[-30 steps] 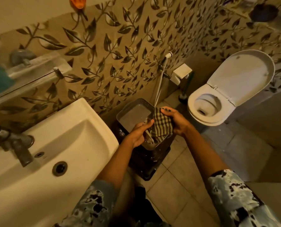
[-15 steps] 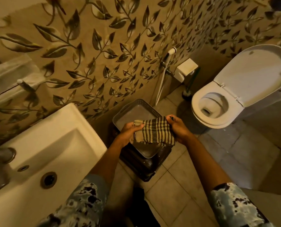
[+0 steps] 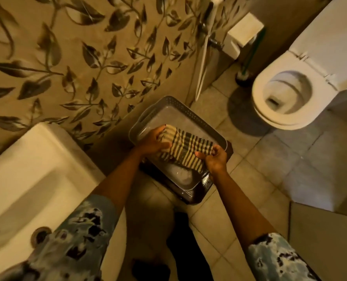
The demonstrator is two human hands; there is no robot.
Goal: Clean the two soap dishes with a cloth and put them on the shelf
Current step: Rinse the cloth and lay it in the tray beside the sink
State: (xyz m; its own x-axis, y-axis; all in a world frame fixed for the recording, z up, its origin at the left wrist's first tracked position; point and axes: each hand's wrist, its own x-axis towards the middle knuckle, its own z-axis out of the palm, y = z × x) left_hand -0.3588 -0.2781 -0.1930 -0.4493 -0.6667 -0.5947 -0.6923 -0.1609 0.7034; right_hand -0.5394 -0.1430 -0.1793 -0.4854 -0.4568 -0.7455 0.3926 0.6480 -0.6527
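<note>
A checked cloth (image 3: 185, 146) is stretched between both my hands over a grey perforated basket (image 3: 175, 104). My left hand (image 3: 154, 141) grips the cloth's upper left end. My right hand (image 3: 215, 159) pinches its lower right end. A pale rounded object (image 3: 181, 173) lies in the basket under the cloth; I cannot tell whether it is a soap dish. The shelf is out of view.
The basket rests on a dark stool (image 3: 201, 188) on the tiled floor. A white sink (image 3: 26, 179) is at the left. An open toilet (image 3: 286, 96) stands at the right, with a spray hose (image 3: 204, 63) and toilet brush (image 3: 245, 74) by the leaf-patterned wall.
My view has tilted down, so the shelf and tap have left the frame. The cloth has gone from bunched to spread out, and my right hand has dropped lower and nearer.
</note>
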